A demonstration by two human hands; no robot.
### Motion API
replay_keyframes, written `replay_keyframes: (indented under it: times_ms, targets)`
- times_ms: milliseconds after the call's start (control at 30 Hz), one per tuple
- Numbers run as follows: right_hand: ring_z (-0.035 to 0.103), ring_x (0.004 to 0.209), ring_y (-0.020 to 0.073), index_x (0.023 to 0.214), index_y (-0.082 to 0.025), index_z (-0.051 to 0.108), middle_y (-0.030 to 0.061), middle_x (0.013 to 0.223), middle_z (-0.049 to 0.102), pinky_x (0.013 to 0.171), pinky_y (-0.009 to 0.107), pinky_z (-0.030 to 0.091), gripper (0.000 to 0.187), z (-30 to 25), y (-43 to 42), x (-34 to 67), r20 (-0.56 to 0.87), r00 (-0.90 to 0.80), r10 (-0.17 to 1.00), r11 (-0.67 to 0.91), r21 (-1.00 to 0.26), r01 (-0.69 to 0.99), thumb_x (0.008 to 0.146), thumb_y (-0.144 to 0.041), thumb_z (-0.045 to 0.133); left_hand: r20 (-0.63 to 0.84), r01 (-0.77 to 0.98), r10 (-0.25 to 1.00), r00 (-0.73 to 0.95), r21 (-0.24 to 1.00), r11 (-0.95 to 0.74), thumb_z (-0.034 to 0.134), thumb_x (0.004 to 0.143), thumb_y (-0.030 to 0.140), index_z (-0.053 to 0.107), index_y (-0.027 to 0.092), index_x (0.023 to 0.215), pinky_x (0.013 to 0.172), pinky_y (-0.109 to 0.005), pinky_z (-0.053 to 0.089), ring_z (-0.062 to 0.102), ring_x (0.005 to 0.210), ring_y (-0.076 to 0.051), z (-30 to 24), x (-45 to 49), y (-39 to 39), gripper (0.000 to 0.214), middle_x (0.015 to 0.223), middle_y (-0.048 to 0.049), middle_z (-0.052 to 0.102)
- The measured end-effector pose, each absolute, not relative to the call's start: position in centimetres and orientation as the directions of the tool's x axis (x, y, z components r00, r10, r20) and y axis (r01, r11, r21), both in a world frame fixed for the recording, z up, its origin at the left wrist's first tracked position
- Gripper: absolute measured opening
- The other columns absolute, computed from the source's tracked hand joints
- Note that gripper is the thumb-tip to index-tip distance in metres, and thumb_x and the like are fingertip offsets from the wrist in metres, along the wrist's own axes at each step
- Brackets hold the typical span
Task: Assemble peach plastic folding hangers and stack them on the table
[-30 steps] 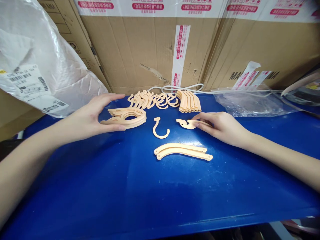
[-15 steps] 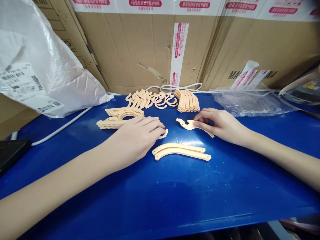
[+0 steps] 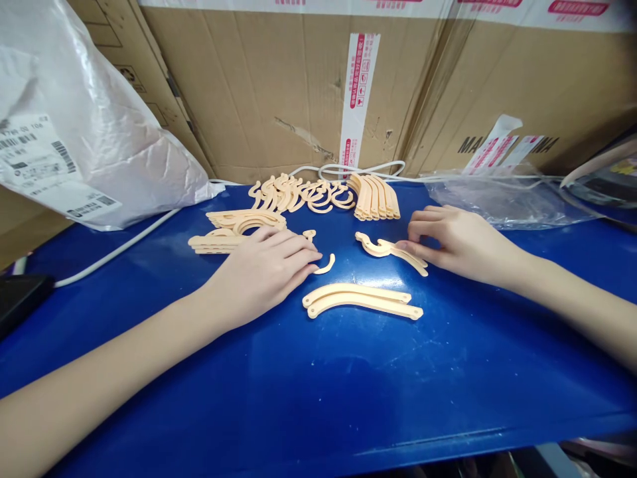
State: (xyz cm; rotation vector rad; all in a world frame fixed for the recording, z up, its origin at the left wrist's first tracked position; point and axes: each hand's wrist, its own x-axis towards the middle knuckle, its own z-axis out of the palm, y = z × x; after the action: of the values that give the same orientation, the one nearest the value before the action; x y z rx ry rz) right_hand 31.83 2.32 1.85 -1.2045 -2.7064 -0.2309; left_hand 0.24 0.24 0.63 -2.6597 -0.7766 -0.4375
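Observation:
My left hand [image 3: 271,269] is palm down on the table, its fingers closed over a cream plastic hook [image 3: 326,265]; the hook's curved end and its head stick out past the fingertips. My right hand [image 3: 448,242] has thumb and fingers apart. Its thumb tip is at the arms of a cream plastic piece with a curved notch and two thin arms [image 3: 378,247], which lies on the table. Nearer to me, two long curved cream hanger arms [image 3: 365,300] lie side by side.
Behind the left hand are stacked cream pieces [image 3: 213,244]. Further back lie several loose hooks [image 3: 283,192] and a row of curved arms [image 3: 375,198]. Cardboard boxes [image 3: 269,86] wall off the back. A white parcel bag [image 3: 124,146], a clear plastic bag [image 3: 497,199] and a black object [image 3: 22,302] flank the blue table.
My right hand has loosened its pinch on the notched piece and drawn back to the right. My left hand has shifted slightly left, showing more of the hook.

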Motion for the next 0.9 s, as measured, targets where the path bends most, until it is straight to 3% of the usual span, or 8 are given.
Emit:
replay_keyframes:
  times_ms: [67,200,300,467,900]
  targets:
    - [0.054,0.071,0.0192,0.070,-0.021,0.053,0.0041,0.073,0.058,0.067,0.035,0.042,0.037,1.9,2.1,31.7,0.233,-0.657,0.717,0.660,0.073,0.747,0.096,-0.045,0.041,0.376,0.559,0.457,0.806,-0.228,-0.797,0.037,0.101,0.026,0.067,0.017,0.105,0.083,-0.036,0.039,0.062,0.095,-0.021,0.7,0.3,0.3,0.032,0.105,-0.0043,0.071]
    - [0.059,0.091,0.0219,0.106,-0.020,0.060,0.0084,0.101,0.065,0.077,0.035,0.045,0.029,1.7,1.5,31.0,0.325,-0.628,0.707,0.675,-0.043,0.737,0.095,-0.043,0.045,0.380,0.554,0.451,0.808,-0.229,-0.800,0.037,0.101,0.027,0.067,0.016,0.104,0.081,-0.036,0.040,0.062,0.094,-0.022,0.7,0.4,0.2,0.032,0.105,-0.0048,0.071]
    - [0.059,0.098,0.0228,0.118,-0.024,0.058,0.0076,0.114,0.065,0.082,0.037,0.041,0.032,1.0,1.1,30.0,0.349,-0.630,0.694,0.692,-0.080,0.717,0.096,-0.043,0.046,0.380,0.552,0.451,0.807,-0.217,-0.805,0.035,0.101,0.028,0.068,0.017,0.104,0.081,-0.036,0.041,0.062,0.094,-0.022,0.7,0.4,0.2,0.034,0.105,-0.0049,0.071]
    - [0.058,0.102,0.0214,0.119,-0.029,0.062,0.0037,0.114,0.068,0.080,0.037,0.034,0.029,0.4,1.0,29.1,0.351,-0.651,0.673,0.712,-0.071,0.698,0.097,-0.039,0.046,0.387,0.582,0.479,0.788,-0.215,-0.784,0.033,0.101,0.031,0.068,0.019,0.105,0.084,-0.037,0.042,0.061,0.098,-0.023,0.7,0.2,0.2,0.037,0.107,-0.0050,0.071]
    - [0.057,0.095,0.0225,0.110,-0.025,0.064,0.0058,0.108,0.068,0.082,0.038,0.034,0.027,-0.1,1.2,29.4,0.395,-0.624,0.674,0.691,-0.036,0.722,0.096,-0.042,0.048,0.393,0.563,0.456,0.799,-0.220,-0.797,0.039,0.100,0.026,0.067,0.017,0.103,0.079,-0.036,0.039,0.060,0.094,-0.023,0.6,0.1,0.2,0.030,0.104,-0.0041,0.070]
